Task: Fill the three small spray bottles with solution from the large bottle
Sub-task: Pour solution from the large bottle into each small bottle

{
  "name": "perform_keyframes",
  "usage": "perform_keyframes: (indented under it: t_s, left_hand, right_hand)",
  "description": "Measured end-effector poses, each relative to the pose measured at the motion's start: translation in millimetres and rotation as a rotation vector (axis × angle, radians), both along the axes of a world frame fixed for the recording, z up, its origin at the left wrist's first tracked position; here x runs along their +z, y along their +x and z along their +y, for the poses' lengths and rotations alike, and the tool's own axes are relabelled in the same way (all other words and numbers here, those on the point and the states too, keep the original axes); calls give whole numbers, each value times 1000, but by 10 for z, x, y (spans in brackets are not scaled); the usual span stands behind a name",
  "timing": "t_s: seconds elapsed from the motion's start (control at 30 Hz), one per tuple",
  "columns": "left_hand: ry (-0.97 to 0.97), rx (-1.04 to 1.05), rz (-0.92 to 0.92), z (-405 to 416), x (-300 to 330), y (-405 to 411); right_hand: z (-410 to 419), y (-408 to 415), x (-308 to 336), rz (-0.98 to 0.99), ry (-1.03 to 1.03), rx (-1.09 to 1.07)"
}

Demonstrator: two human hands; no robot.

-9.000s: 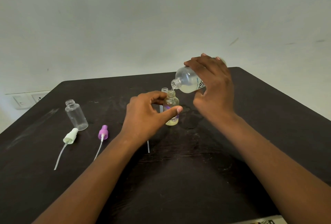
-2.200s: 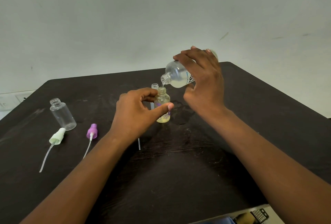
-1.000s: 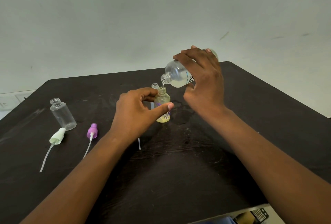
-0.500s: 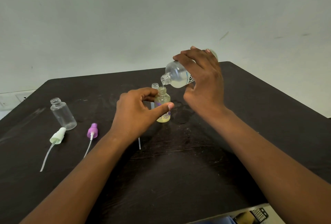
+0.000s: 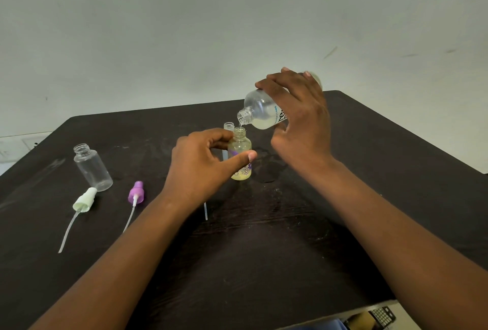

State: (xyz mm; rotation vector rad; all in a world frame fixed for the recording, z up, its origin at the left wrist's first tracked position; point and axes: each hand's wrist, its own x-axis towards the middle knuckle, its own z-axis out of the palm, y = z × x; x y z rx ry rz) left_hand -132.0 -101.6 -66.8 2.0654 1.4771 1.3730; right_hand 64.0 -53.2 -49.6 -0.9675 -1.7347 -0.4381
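Note:
My right hand (image 5: 298, 121) grips the large clear bottle (image 5: 261, 113), tipped with its open neck down-left. A thin stream falls into the small flower-print bottle (image 5: 240, 155), which holds yellowish liquid. My left hand (image 5: 203, 163) pinches that small bottle between thumb and fingers, upright on the dark table (image 5: 264, 250). A second small clear bottle (image 5: 228, 127) stands just behind it, mostly hidden by my fingers. A third small clear bottle (image 5: 91, 167) stands uncapped and looks empty at the left.
A pale green spray top (image 5: 85, 200) and a purple spray top (image 5: 136, 192), each with a dip tube, lie left of my left arm. Another tube (image 5: 205, 211) pokes out under my wrist. A wet patch (image 5: 266, 166) lies right of the bottle. The wall rises behind.
Both hands stay in place and the pouring goes on. The yellowish liquid in the flower-print bottle stands higher than nine seconds ago.

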Motion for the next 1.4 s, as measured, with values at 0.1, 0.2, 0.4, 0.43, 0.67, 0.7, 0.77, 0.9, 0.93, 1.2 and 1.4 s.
perform_keyframes:
  t_s: [0.1,0.2,0.4,0.43,0.67,0.7,0.77,0.9,0.93,1.2,1.4]
  left_hand:
    - [3,-4,4,6,-1,-2]
    - [6,-5,8,9,-3,1]
    - [3,-9,-5,-2,0,0]
    - [2,-11,-8,-4,2,0]
    - [0,-8,-11,-1,-3,0]
    - [1,-7,-11,3,-4,-1]
    - [0,-3,-15,7,-6,-2]
    - [-3,-9,-17,1,0,1]
    - [-1,-11,-14,-1,1,2]
    - [1,-15,-3,6,-6,-2]
    - [5,-20,5,9,-6,-5]
  right_hand:
    - [-2,6,0,-2,-5,0]
    - [0,5,0,2,-6,3]
    - [-6,2,4,1,-7,2]
    - [-7,1,5,1,-6,2]
    - [-7,3,7,5,4,5]
    - [-6,4,6,5,4,6]
    - [-3,5,6,4,3,8]
    - [-3,5,8,-1,-1,1]
    - [-5,4,9,-1,-1,0]
    - [-23,-7,11,-3,6,-3]
    - [-25,-5,14,-3,9,-8]
